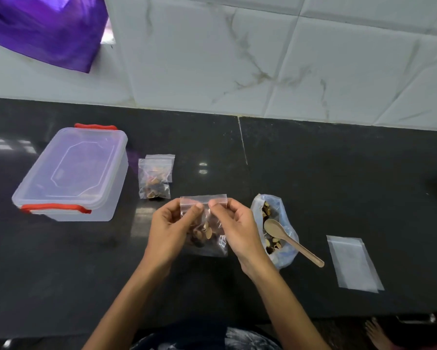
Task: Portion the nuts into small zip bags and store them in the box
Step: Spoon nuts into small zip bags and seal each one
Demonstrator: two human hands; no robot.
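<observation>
A small clear zip bag (205, 232) with nuts in its lower half is held upright above the dark counter. My left hand (172, 228) and my right hand (237, 226) each pinch its top seal strip, thumbs almost meeting at the middle. To the right lies an open plastic bag of nuts (278, 231) with a wooden spoon (290, 238) resting in it, handle pointing right. Two filled zip bags (155, 179) lie overlapped behind my hands. The clear box (73, 173) with red clips stands at the left, lid on.
Empty flat zip bags (353, 263) lie at the right on the black counter (338, 185). A tiled wall (263, 59) rises behind it, with purple cloth (48, 29) hanging at the upper left. A bare foot (379, 334) shows on the floor at the lower right.
</observation>
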